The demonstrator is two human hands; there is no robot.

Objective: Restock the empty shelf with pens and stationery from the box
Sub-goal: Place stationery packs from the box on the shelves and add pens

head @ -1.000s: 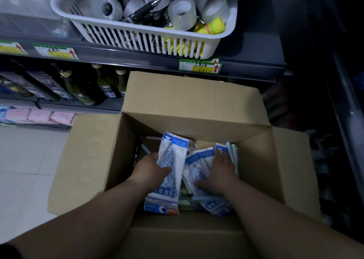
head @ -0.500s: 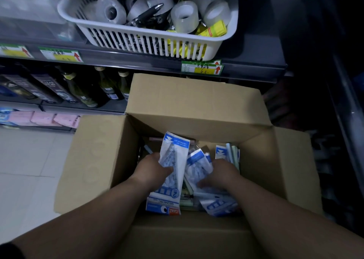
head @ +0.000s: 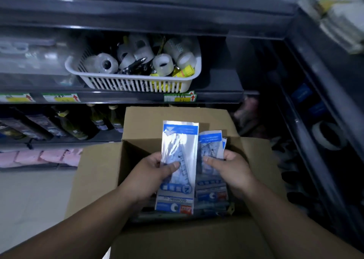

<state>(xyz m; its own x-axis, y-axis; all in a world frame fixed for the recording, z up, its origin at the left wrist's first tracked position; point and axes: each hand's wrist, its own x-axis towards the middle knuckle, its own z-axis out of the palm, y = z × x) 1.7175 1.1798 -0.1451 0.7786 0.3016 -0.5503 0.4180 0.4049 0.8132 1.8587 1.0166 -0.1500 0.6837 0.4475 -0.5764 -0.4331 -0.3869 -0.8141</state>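
The cardboard box sits open on the floor against the shelving. Its four plain brown flaps are folded outward, and the far flap rises between the hands and the lower shelf of bottles. Both forearms reach in over the near flap, with the side flaps spread wide to either side of them.

Above the far flap runs the front edge of the dark shelf, which carries yellow and green price labels. On that shelf a white slatted plastic basket holds clear tape rolls. A stretch of smooth dark board shows to the right of the basket. More dark shelving closes in along the right side.

The left hand grips a ruler packet above the box opening, thumb across the front and fingers curled behind. The packet is a flat, glossy clear plastic sleeve with a blue header band and a printed card at its foot. It stands nearly upright, its long axis pointing away from the person toward the shelf. The header is at the far end and the print reads upside down.

The right hand holds a small stack of matching packets just beside it, thumb pressed on the front. They lie along the same axis and lean slightly right. More packaged goods lie in the box beneath.
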